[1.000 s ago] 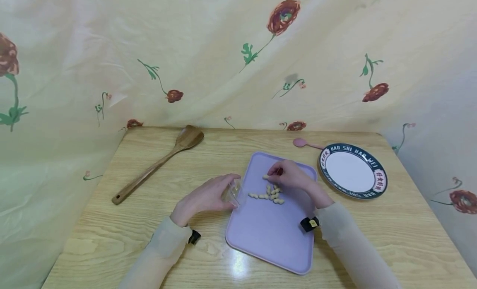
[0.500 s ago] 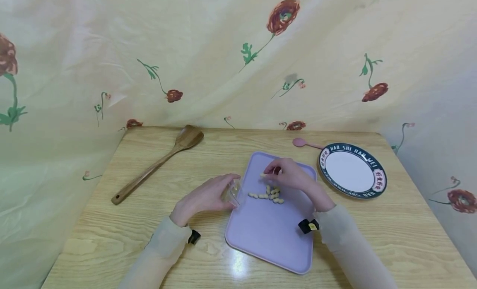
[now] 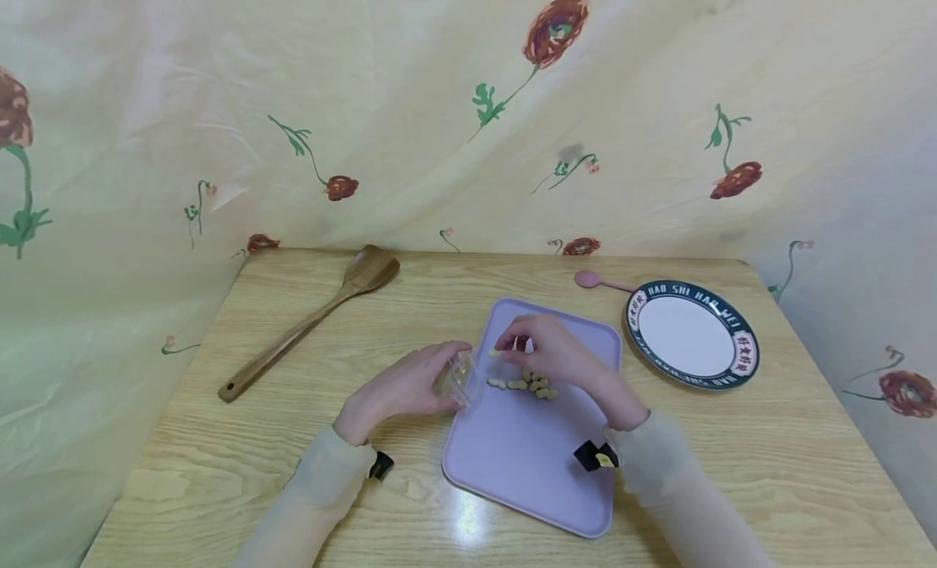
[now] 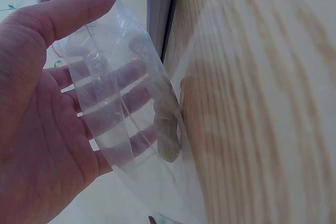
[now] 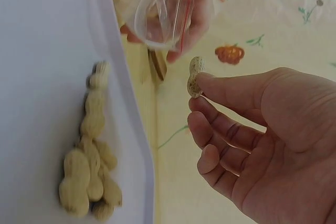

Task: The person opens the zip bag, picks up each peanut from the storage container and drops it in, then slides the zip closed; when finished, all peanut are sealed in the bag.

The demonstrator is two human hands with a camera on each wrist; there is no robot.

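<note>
Here's the left hand (image 3: pixel 410 381) at the tray's left edge, thumb on one side of a clear plastic zip bag with a red seal line (image 5: pixel 160 17), fingers spread behind the other; that wrap seems meant to keep the limp film from folding flat. The mouth stands parted and faces the right hand, presumably so it can be reached without turning the bag. A tan, knobbly shell, a peanut by its look (image 4: pixel 168 135), shows through the film low down. Across to the right hand (image 3: pixel 552 352): thumb and forefinger nip one pale, waisted, unshelled peanut (image 5: pixel 196 77) by its side, the remaining fingers loosely bent and holding nothing, a light hold that likely suits so small a thing. That peanut is up over the lilac rectangular plastic tray (image 3: pixel 534 462), near the bag but apart from it. Below, the loose cluster of peanuts (image 3: pixel 540 382) lies on the tray, whose raised rim probably checks any rolling. The long brown wooden spatula (image 3: pixel 350 290) and white round plate with a dark green lettered rim (image 3: pixel 688 336) lie well out to either side, leaving both hands elbow room.
</note>
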